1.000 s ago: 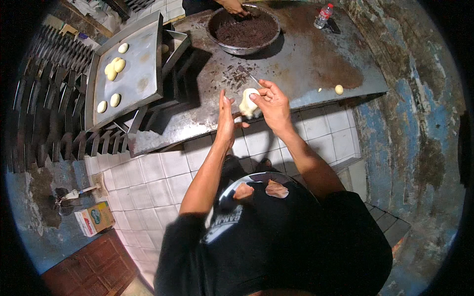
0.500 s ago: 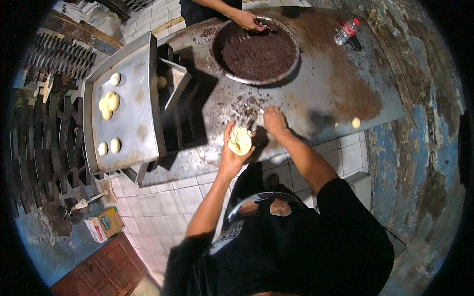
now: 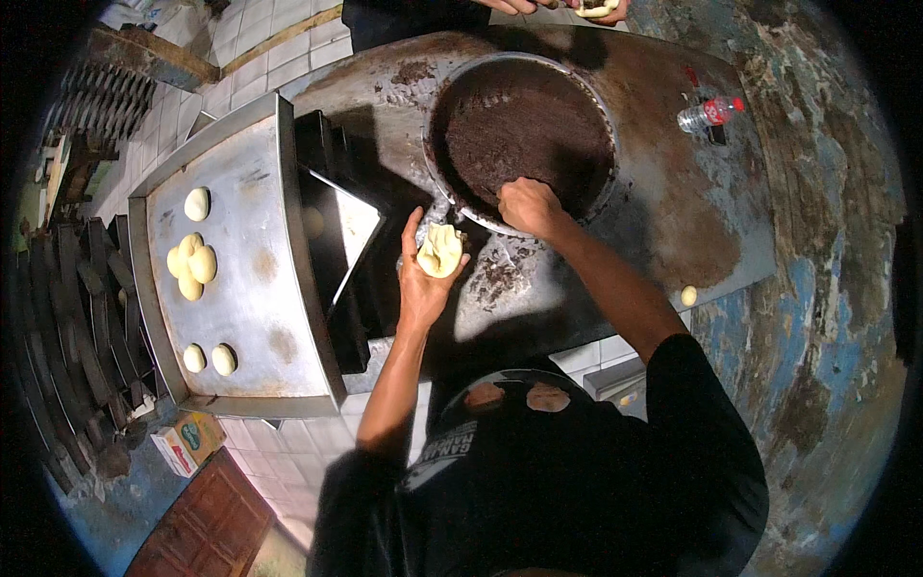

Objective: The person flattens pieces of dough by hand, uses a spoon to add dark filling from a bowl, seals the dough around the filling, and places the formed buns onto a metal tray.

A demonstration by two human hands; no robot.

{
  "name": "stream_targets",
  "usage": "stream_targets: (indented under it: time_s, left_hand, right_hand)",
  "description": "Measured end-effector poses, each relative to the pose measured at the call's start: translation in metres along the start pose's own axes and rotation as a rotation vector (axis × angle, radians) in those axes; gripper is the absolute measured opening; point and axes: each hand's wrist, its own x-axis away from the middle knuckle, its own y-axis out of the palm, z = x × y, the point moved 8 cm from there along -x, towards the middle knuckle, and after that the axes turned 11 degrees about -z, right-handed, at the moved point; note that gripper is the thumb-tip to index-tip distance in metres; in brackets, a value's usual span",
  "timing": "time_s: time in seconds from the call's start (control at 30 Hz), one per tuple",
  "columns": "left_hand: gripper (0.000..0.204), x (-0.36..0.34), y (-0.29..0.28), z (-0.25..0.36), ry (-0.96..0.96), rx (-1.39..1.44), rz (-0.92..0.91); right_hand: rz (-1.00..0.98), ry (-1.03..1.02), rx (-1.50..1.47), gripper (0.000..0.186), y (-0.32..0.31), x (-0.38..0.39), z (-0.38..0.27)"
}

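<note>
My left hand cups a flattened, pale yellow piece of dough, hollowed in its middle, above the near side of the table. At the near rim of a wide round metal bowl, my right hand is closed, its fingers reaching inside. Dark brown crumbly filling covers the bowl's bottom. Whatever the right fingers grip is hidden under the hand. To the left, a raised metal tray bears several round dough balls, some bunched together.
Across the table, another person's hand holds dough. A plastic bottle with a red cap lies at the right, and a small dough ball sits near the table's right edge. Dark metal racks and a carton are at the left.
My right hand has moved from the tabletop to the bowl's near rim. My left hand still holds the dough. The other person's hand has left the bowl.
</note>
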Motion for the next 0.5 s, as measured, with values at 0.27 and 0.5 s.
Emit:
stream_targets:
  time_s: [0.27,0.5]
  left_hand:
    - [0.046,-0.028,-0.028,-0.029,0.036,-0.034,0.114]
    - [0.048,-0.057,0.010,-0.020,0.120,-0.285,0.193]
  right_hand:
    - [-0.492,0.117,-1.271,0.027,-0.050,0.041,-0.012]
    - [0.373,-0.148,-0.105,0.025,-0.060,0.109,-0.100]
